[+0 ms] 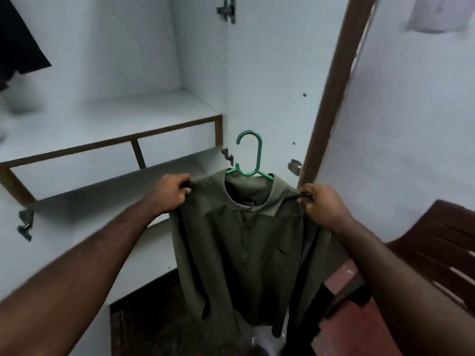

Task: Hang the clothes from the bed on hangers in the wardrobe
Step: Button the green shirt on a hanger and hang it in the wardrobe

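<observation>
Before wardrobe (270, 73), both hands grip shirt (246, 242) shoulders.

You'll find only one piece of print: a dark neck label (248, 203) inside the shirt (246, 247) collar, just below the green hanger (250, 155). Its white lettering is too blurred to read.

The green hanger (253, 155) has its arms hidden inside the olive shirt (244, 240); only hook and neck show. The collar label (248, 203) is too blurred to read. A dark garment (18, 39) at upper left and the brown chair (437, 247) at right are cut off by the picture's edges. The shirt's hem blurs low down
</observation>
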